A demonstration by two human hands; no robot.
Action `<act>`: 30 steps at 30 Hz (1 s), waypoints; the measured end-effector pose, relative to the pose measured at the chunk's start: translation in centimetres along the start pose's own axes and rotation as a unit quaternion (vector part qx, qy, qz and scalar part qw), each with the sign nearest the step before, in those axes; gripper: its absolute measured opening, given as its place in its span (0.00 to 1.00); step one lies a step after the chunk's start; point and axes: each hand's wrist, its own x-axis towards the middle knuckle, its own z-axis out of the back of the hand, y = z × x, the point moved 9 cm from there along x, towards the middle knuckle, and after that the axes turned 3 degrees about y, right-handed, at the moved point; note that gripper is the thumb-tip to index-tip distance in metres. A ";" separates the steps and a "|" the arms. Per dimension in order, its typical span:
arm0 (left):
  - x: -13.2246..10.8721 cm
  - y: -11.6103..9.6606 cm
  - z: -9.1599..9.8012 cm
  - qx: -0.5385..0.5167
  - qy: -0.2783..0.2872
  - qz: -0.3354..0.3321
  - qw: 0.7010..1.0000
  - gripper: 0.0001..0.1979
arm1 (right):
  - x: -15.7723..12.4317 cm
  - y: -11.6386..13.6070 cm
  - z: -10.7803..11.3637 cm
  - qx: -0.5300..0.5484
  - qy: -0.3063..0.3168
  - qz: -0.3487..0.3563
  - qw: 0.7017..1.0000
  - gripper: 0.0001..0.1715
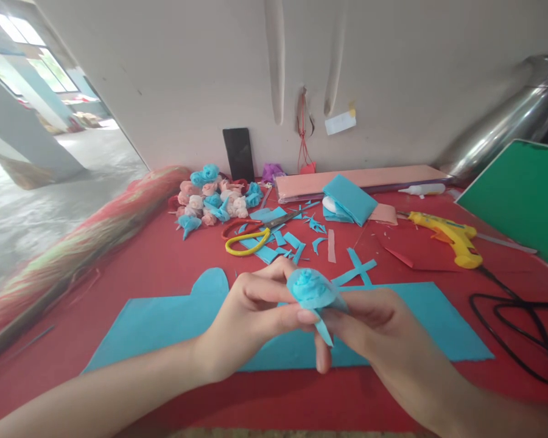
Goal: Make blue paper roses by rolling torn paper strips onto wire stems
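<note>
A blue paper flower (311, 288) with a rolled centre is held up in front of me, above the table. My left hand (260, 310) pinches it from the left, thumb and fingers on its base. From the right, my right hand (374, 328) grips the lower part of the same flower, where a narrow blue tip points down between the hands. Beneath them lies a long sheet of blue paper (164, 328). A rounded blue paper piece (211, 281) rests at that sheet's back edge, left of my hands.
Finished paper flowers (214, 201) in several colours are heaped at the back left. Scissors (251, 240) lie among blue scraps. A folded blue paper packet (351, 199), a yellow glue gun (447, 234) and its black cord (506, 304) are on the right. A phone (238, 153) leans on the wall.
</note>
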 end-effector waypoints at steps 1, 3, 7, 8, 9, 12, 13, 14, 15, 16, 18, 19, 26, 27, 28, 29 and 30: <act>0.0 -0.2 0.0 0.013 -0.005 -0.006 1.000 0.09 | 0.0 0.2 0.1 -0.022 -0.008 0.003 1.000 0.22; 0.0 -0.6 0.2 0.052 -0.016 -0.022 0.998 0.07 | 0.0 0.2 0.3 -0.051 -0.024 0.002 0.998 0.23; -0.2 -0.9 0.6 0.109 -0.034 -0.045 0.992 0.07 | -0.4 -0.2 0.9 -0.056 -0.067 0.007 0.996 0.21; -0.3 -0.9 0.6 0.112 -0.035 -0.048 0.992 0.07 | -0.4 -0.3 0.9 -0.061 -0.069 0.008 0.996 0.21; -0.3 -0.8 0.6 0.113 -0.034 -0.049 0.992 0.07 | -0.5 -0.3 0.9 -0.063 -0.070 0.008 0.996 0.21; -0.2 -0.7 0.7 0.110 -0.031 -0.050 0.992 0.07 | -0.5 -0.2 0.7 -0.078 -0.051 0.003 0.996 0.23; -0.2 -0.7 0.7 0.109 -0.032 -0.049 0.992 0.07 | -0.5 -0.1 0.7 -0.083 -0.049 0.003 0.995 0.23; -0.2 -0.7 0.7 0.109 -0.033 -0.049 0.992 0.07 | -0.5 0.0 0.7 -0.086 -0.050 0.004 0.995 0.23; -0.3 -0.7 0.7 0.109 -0.035 -0.049 0.992 0.07 | -0.5 0.1 0.8 -0.086 -0.054 0.009 0.995 0.22; -0.3 -0.9 0.6 0.110 -0.039 -0.051 0.992 0.06 | -0.5 0.3 0.9 -0.083 -0.058 0.016 0.995 0.21; -0.5 -1.2 0.5 0.110 -0.045 -0.060 0.991 0.06 | -0.5 0.7 0.7 -0.075 -0.055 0.038 0.995 0.19; -0.5 -1.4 0.5 0.109 -0.048 -0.063 0.991 0.07 | -0.5 0.9 0.5 -0.075 -0.049 0.052 0.995 0.18; -0.9 -1.4 0.8 0.116 -0.079 -0.064 0.988 0.06 | -0.9 2.5 0.2 -0.176 -0.085 0.126 0.973 0.12; -0.9 -1.3 0.9 0.119 -0.082 -0.063 0.987 0.06 | -0.9 2.6 0.3 -0.184 -0.088 0.129 0.970 0.12; -0.9 -1.2 0.9 0.120 -0.084 -0.058 0.988 0.06 | -0.9 2.7 0.2 -0.192 -0.086 0.132 0.969 0.14; -0.9 -1.0 0.9 0.117 -0.086 -0.051 0.988 0.06 | -0.9 2.8 0.2 -0.200 -0.082 0.135 0.967 0.15; -0.9 -0.8 0.9 0.113 -0.086 -0.043 0.989 0.06 | -0.9 2.9 0.1 -0.207 -0.078 0.142 0.965 0.16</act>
